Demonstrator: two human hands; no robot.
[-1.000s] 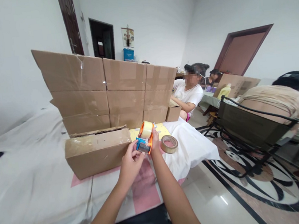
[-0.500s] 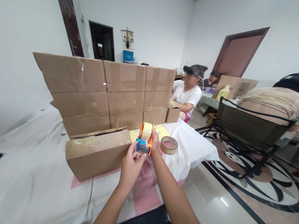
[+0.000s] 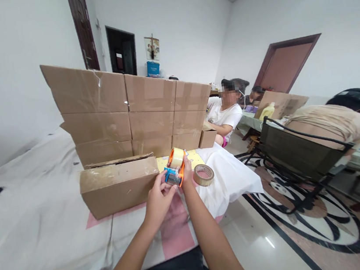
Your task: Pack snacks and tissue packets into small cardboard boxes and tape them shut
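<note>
With my right hand (image 3: 187, 172) closed round the tape dispenser (image 3: 173, 177) beside the long carton (image 3: 121, 195) and my left hand (image 3: 156, 200) pinching its blue end, a slipping thumb could catch any cutting edge.

We're seeing hard plastic on the tape dispenser (image 3: 174, 177), orange + blue, w/ a glossy clear-yellowish film roll (image 3: 178, 157) catching light. Brown tape roll (image 3: 202, 183) is showing a slick film edge. Stacked boxes (image 3: 99, 127) are reading as matt cardboard, w/ shiny tape strips reflecting here & there. Near box (image 3: 121, 193): same cardbd., top looking scuffed under glossy tape. Table cover (image 3: 63, 256) is looking like soft cloth, matt, wrinkling. Floor (image 3: 246, 237) is shining, smooth, polished. Chair back (image 3: 302, 154) is appearing as dull, dark fabric; frame mat'l we're not confirming.
</note>
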